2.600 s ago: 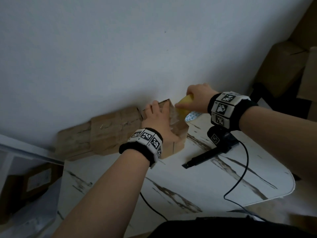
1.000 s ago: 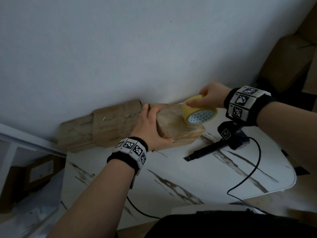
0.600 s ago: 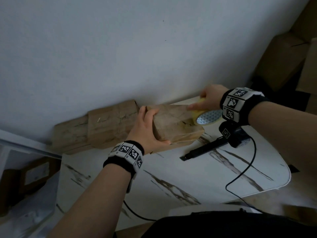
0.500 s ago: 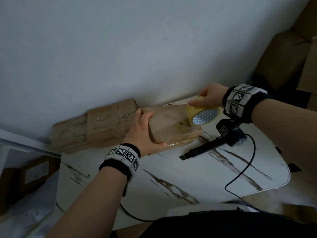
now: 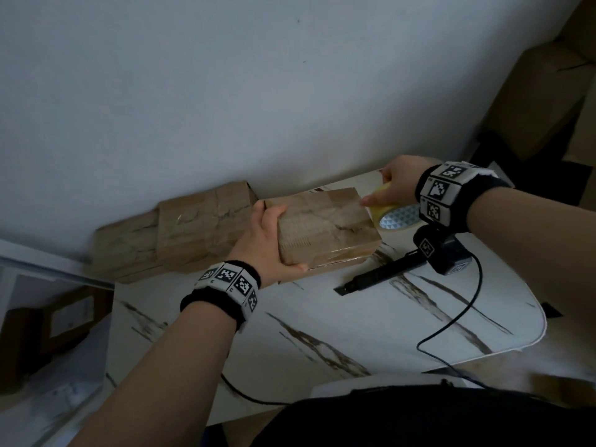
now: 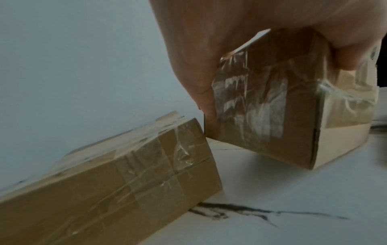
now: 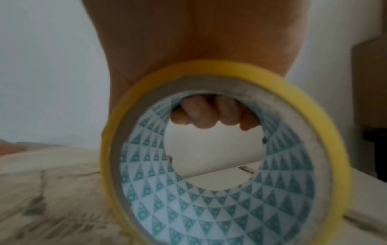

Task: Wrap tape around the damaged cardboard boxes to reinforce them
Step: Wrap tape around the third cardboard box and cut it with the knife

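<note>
Left hand (image 5: 263, 240) gripping left end of brown taped cardboard box (image 5: 325, 229) tilted on white marbled table (image 5: 354, 321); right hand (image 5: 395, 185), fingers curled through yellow tape roll (image 5: 392, 214), at box's right end.

Dim, flat light; soft blur, wide-angle edge distortion.

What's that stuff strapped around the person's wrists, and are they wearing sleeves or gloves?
Both forearms are bare, with no sleeves and no gloves. Each wrist carries a black band faced with white square tiles printed with black-and-white coded patterns; the left band looks the same. Under the right wrist hangs a small black camera block bearing its own coded tag, with a thin black cable trailing off.
</note>
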The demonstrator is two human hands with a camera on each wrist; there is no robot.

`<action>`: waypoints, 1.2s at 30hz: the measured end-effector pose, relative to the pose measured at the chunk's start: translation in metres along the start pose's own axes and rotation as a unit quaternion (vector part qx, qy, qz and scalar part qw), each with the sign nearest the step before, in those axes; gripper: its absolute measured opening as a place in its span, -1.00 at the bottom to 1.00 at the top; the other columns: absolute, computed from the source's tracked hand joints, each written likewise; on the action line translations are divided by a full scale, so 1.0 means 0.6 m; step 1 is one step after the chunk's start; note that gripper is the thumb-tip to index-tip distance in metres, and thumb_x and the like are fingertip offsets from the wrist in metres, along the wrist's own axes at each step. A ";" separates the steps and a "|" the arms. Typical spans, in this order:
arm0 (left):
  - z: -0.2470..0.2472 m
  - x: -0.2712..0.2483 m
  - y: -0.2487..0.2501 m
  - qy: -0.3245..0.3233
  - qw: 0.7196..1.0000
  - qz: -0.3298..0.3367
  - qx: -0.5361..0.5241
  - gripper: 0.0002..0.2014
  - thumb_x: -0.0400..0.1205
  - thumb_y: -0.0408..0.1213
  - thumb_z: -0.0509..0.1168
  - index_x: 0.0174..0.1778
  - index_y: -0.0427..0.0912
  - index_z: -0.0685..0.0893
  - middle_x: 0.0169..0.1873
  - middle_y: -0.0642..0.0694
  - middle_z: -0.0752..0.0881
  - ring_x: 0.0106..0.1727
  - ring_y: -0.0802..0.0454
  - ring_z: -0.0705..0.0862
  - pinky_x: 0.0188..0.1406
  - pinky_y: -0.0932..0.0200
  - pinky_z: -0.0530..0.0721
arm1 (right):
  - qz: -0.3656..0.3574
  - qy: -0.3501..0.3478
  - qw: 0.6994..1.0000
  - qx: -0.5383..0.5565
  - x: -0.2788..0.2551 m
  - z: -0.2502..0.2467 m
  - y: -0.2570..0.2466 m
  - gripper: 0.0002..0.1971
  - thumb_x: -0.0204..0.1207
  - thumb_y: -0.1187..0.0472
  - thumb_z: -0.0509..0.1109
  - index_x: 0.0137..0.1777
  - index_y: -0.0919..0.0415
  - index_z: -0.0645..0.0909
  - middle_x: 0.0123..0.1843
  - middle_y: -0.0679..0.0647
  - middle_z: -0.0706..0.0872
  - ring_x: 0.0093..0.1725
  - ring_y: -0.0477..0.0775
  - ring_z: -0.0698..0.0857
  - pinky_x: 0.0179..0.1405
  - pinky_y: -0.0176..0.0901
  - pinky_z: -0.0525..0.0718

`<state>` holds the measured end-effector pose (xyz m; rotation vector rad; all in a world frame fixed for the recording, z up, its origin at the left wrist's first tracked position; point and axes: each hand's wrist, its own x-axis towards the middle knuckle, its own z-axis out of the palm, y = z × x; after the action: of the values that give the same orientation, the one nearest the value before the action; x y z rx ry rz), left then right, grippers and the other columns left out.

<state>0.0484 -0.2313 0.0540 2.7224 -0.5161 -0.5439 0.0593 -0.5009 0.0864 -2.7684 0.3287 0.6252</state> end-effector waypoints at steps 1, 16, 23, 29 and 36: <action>-0.001 0.002 0.001 -0.001 1.000 0.000 0.003 0.10 0.27 0.09 0.58 0.58 0.04 0.01 0.62 -0.21 -0.22 0.63 -0.15 0.10 0.52 0.13 0.18 | 0.004 -0.006 1.000 -0.004 0.003 0.000 0.000 -0.30 0.32 -0.34 0.43 0.04 0.38 0.71 0.01 0.30 0.76 -0.10 0.24 0.73 -0.33 -0.13 0.57; 0.001 0.009 0.010 -0.023 0.995 -0.032 0.097 0.13 0.33 0.15 0.52 0.63 -0.04 -0.10 0.64 -0.25 -0.20 0.65 -0.16 0.04 0.57 0.01 0.21 | -0.017 0.000 0.999 -0.049 0.046 0.048 -0.004 -0.33 0.27 -0.46 0.37 -0.11 0.23 0.63 -0.15 0.11 0.71 -0.15 0.15 0.67 -0.17 -0.08 0.66; 0.031 0.010 0.019 -0.053 0.962 -0.093 0.251 0.16 0.45 0.27 0.35 0.64 -0.30 -0.25 0.61 -0.36 -0.34 0.65 -0.28 -0.24 0.65 -0.11 -0.09 | -0.043 0.006 0.993 -0.107 0.042 0.067 -0.029 -0.35 0.32 -0.53 0.21 -0.27 0.15 0.52 -0.29 0.06 0.62 -0.21 0.13 0.61 -0.11 -0.08 0.65; 0.060 0.026 0.065 0.019 0.963 -0.084 0.257 0.25 0.38 0.51 0.13 0.59 -0.31 -0.40 0.60 -0.37 -0.36 0.64 -0.27 -0.34 0.53 -0.31 -0.34 | -0.014 0.002 0.998 -0.056 0.040 0.077 0.012 -0.26 0.30 -0.56 0.18 -0.01 0.14 0.62 -0.05 0.08 0.71 -0.07 0.14 0.65 -0.11 -0.09 0.60; 0.066 0.065 0.078 -0.060 0.945 -0.186 0.261 0.31 0.38 0.45 0.25 0.56 -0.44 -0.39 0.60 -0.42 -0.31 0.64 -0.31 -0.28 0.59 -0.22 -0.25 | -0.035 0.014 0.999 -0.034 0.021 0.076 -0.008 -0.46 0.52 -0.32 0.17 0.07 0.18 0.61 0.02 0.13 0.70 0.05 0.19 0.64 -0.13 -0.10 0.51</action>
<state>0.0522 -0.2979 0.0244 3.3422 -0.1822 -0.7623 0.0543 -0.4836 0.0420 -2.8415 0.2180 0.5913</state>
